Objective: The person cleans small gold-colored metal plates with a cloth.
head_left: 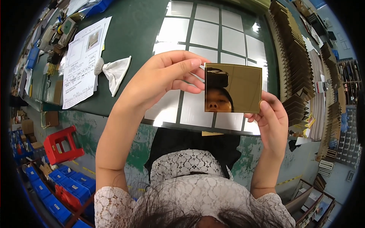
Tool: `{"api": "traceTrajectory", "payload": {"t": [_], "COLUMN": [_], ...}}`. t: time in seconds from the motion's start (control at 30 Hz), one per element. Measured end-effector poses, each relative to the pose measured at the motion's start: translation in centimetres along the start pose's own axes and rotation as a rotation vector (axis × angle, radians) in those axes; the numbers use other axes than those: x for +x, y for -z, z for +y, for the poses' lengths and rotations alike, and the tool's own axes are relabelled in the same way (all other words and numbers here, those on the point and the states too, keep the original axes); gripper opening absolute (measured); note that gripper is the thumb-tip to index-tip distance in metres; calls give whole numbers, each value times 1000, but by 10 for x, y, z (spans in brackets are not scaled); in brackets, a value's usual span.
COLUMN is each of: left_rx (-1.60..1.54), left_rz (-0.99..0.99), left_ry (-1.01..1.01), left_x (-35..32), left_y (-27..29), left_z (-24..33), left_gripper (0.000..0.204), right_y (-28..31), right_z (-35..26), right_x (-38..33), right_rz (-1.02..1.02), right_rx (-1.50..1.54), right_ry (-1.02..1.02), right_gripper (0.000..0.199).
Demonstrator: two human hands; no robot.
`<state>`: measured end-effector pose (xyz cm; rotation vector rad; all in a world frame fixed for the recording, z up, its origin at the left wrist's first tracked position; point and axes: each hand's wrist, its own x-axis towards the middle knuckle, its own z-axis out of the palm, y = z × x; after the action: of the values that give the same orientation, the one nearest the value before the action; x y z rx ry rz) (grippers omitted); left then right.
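A rectangular, gold-tinted mirror-finish plate [245, 89] is held up above the table between my two hands. It has a thin line along its border and reflects a dark device and part of a face. My left hand [171, 74] is at its left edge, with the index fingertip reaching behind the upper corner and the thumb beside it. My right hand [273, 116] pinches the lower right corner between thumb and fingers. Below the plate, pale rectangular sheets [205, 32] lie in a grid on the green table [140, 22]; the plate and my hands cover some of them.
Printed papers [84, 64] and a white cloth tied like a bow [116, 72] lie to the left. Stacked brown zigzag-edged pieces [292, 49] line the right side. A red plastic stool [64, 144] and blue bins [76, 186] stand on the floor at left.
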<state>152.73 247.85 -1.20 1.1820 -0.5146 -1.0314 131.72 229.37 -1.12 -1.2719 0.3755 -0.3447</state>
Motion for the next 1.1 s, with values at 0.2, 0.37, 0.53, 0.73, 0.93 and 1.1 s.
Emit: {"api": "traceTrajectory", "payload": {"t": [0.2, 0.37, 0.53, 0.73, 0.93, 1.1], "left_rx": [18, 66, 77, 78, 83, 115], "left_rz": [1, 43, 39, 25, 15, 27], "left_ry": [-2, 33, 64, 75, 111, 91], "left_x": [-1, -1, 1, 5, 13, 12], "left_y": [-1, -1, 1, 2, 0, -3], "left_z": [2, 1, -1, -3, -5, 4], "left_gripper": [28, 28, 28, 27, 25, 19], "right_y": [0, -1, -5, -3, -4, -3], "right_z": [-1, 2, -3, -2, -10, -19], "right_x": [-2, -3, -5, -5, -6, -8], "right_rz": [8, -7, -2, -42, -32, 0], "right_rx": [1, 56, 9, 31, -2, -78], "right_ry": [-1, -2, -5, -1, 6, 1], "right_gripper": [32, 30, 28, 28, 29, 28]}}
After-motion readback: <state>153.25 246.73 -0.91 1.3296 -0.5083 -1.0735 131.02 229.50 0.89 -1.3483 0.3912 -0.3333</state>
